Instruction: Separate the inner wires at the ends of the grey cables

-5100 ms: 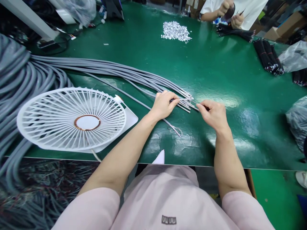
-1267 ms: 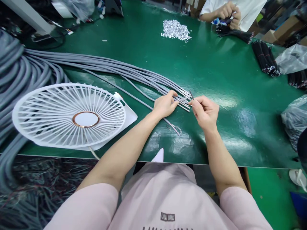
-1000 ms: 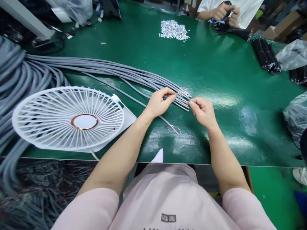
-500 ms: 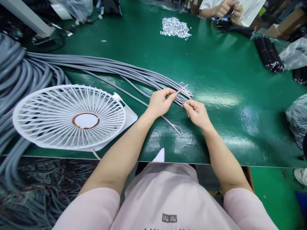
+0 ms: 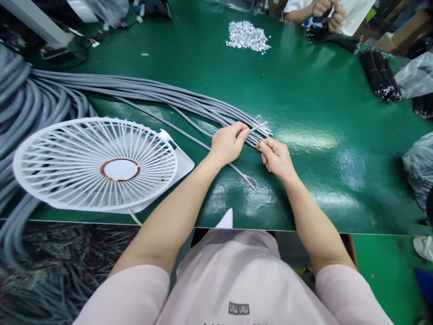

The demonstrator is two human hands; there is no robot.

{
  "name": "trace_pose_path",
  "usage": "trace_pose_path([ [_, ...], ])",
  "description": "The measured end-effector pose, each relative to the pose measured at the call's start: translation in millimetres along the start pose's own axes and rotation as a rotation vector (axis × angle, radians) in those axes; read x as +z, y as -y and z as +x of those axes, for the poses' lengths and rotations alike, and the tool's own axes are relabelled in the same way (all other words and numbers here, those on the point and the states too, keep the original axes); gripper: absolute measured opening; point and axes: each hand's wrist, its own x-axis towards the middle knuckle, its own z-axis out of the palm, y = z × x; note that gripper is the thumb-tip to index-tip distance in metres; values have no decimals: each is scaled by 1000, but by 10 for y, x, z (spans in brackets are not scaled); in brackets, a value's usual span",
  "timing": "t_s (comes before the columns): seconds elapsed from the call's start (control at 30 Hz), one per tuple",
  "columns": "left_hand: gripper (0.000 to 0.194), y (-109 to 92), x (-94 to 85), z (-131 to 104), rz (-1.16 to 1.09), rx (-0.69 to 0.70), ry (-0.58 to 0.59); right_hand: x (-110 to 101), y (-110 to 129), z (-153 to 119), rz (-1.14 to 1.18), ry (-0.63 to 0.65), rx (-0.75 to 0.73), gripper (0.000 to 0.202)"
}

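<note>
A bundle of grey cables (image 5: pixel 162 90) runs across the green table from the left, with stripped pale ends at its right tip. My left hand (image 5: pixel 228 142) pinches one cable near its stripped end (image 5: pixel 260 126), which points up to the right over the others. Close by, my right hand (image 5: pixel 275 155) has thumb and forefinger pressed together at a thin dark strand beside the bundle's tips; what exactly it grips is too small to make out. Below the hands lies a separate cable (image 5: pixel 238 171), its end frayed into pale strands.
A white fan (image 5: pixel 98 167) lies at the left near the table edge. Thick cable coils (image 5: pixel 16 104) stand beyond it. Silver metal bits (image 5: pixel 248 36) are heaped at the back. A co-worker's hands (image 5: pixel 328 13) work near black wire bundles (image 5: pixel 379 72). A plastic bag (image 5: pixel 419 167) sits right.
The held cable end has shifted slightly to the right, and thin strands by it stand out more. My right hand has moved a little to the left; both hands keep their pinch.
</note>
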Motion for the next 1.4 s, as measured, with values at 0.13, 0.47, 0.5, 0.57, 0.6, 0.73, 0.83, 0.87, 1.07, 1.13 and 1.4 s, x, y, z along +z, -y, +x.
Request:
trace_pose_path([
  [0.13, 31, 8, 14, 0, -10, 9, -9, 19, 6, 6, 26, -2, 25, 26],
  [0.47, 31, -3, 20, -2, -19, 17, -34, 48, 26, 7, 239, 16, 130, 32],
  [0.5, 31, -5, 20, -2, -18, 16, -36, 50, 24, 7, 257, 22, 134, 32],
  [0.57, 31, -9, 19, -3, -17, 15, -39, 53, 20, 8, 279, 27, 136, 32],
  [0.6, 30, -11, 18, -4, -15, 14, -39, 54, 19, 9, 284, 26, 134, 31],
  [0.73, 30, -17, 14, -5, -4, 14, -33, 62, 25, 15, 265, 4, 105, 31],
  [0.83, 31, -12, 18, -4, 2, 13, -32, 70, 33, 15, 244, -4, 96, 32],
  [0.87, 31, -9, 21, -3, 4, 12, -33, 73, 33, 13, 241, -4, 98, 32],
  [1.07, 31, -8, 38, -6, 54, 26, -18, 111, -1, 29, 280, -30, 103, 34],
  [1.13, 31, -18, 40, -12, 88, 31, 6, 129, -15, 47, 293, -47, 102, 34],
  [1.4, 31, -56, 60, -15, 230, 33, 51, 153, -52, 91, 200, -81, 6, 39],
])
